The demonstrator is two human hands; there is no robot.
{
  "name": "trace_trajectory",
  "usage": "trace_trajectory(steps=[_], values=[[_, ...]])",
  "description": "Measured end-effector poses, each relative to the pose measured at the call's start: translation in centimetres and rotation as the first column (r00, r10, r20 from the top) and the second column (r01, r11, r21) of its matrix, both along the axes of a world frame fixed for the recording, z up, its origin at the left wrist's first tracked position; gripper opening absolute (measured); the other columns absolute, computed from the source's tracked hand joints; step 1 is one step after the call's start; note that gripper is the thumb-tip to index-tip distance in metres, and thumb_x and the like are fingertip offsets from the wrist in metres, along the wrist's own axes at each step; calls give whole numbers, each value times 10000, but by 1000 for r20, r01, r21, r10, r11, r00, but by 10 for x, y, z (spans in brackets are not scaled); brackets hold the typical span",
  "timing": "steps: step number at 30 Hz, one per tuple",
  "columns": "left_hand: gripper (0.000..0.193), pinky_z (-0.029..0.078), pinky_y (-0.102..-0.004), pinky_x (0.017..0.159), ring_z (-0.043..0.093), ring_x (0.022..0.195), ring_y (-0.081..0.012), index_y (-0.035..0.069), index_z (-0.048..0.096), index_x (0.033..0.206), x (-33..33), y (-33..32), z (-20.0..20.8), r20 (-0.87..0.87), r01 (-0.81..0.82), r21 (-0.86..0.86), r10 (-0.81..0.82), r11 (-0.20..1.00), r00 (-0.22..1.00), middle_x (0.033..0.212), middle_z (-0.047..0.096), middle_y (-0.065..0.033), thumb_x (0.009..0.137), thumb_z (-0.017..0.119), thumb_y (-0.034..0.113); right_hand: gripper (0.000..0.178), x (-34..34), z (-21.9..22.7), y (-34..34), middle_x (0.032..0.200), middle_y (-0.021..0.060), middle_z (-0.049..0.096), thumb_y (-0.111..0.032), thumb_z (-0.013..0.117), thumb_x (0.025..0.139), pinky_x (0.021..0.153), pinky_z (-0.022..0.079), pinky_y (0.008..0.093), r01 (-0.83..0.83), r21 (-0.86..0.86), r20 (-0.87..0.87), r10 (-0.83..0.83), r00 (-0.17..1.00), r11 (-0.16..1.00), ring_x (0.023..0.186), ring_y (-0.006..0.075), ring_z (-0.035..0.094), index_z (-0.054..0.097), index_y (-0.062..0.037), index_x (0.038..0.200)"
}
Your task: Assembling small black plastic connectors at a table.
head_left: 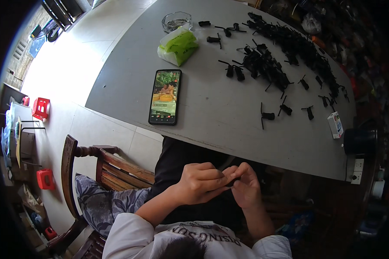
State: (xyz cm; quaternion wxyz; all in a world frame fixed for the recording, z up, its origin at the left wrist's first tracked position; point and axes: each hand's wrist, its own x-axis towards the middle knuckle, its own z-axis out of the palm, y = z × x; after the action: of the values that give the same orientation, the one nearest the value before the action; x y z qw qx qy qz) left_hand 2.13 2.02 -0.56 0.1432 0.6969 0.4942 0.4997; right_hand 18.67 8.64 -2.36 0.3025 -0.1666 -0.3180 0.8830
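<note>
Over my lap, just off the table's near edge, my left hand (203,183) and my right hand (247,186) meet with fingertips pinched together. Between them is a small black part (231,181), mostly hidden by the fingers; its exact kind does not show. On the grey table (220,112) lie many similar black parts, each a short stubby body with a thin rod. Some form a pile (263,64), and a long heap (298,41) runs along the far right side. Closest to my hands is a loose black part (267,116).
A phone (165,97) with its screen lit lies left of the parts. Behind it are a green and white tissue pack (178,46) and a glass ashtray (177,21). A small white box (335,125) stands at the right edge. A wooden chair (125,169) with a cushion is at left.
</note>
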Motion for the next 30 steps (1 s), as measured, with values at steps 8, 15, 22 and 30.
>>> trace_trajectory(steps=[8, 15, 22, 30], values=[[384, 430, -275, 478, 535, 568, -176, 40, 680, 951, 1, -5, -3, 11, 80, -13, -80, 997, 997, 734, 587, -28, 575, 741, 91, 141, 5, -3, -6, 933, 88, 582, 0, 628, 788, 865, 412, 294, -63, -130, -30, 60, 998, 990, 924, 183, 552, 508, -60, 833], [350, 426, -284, 495, 531, 574, -190, 51, 677, 971, -7, 1, -3, 101, 176, -44, -171, 983, 980, 758, 601, -40, 633, 743, 111, 161, 14, -3, 0, 923, 83, 576, -145, 603, 861, 697, 468, 282, -167, -189, 162, 199, 967, 968, 801, 170, 578, 474, -61, 907], [316, 431, -287, 509, 547, 583, -195, 54, 685, 931, -5, 0, -10, 211, 106, 38, -112, 994, 971, 739, 609, -47, 637, 760, 140, 362, 3, 12, -10, 805, 18, 528, -401, 582, 868, 505, 422, 192, -239, -271, -107, 218, 970, 932, 639, 74, 522, 467, -61, 912], [269, 418, -295, 510, 555, 585, -191, 48, 683, 852, 0, -3, -6, 253, 139, -27, -128, 990, 959, 704, 590, -42, 646, 775, 193, 406, 19, 1, -18, 795, -5, 474, -428, 542, 888, 471, 308, 148, -116, 99, 238, 90, 967, 988, 584, 24, 403, 460, -41, 981]])
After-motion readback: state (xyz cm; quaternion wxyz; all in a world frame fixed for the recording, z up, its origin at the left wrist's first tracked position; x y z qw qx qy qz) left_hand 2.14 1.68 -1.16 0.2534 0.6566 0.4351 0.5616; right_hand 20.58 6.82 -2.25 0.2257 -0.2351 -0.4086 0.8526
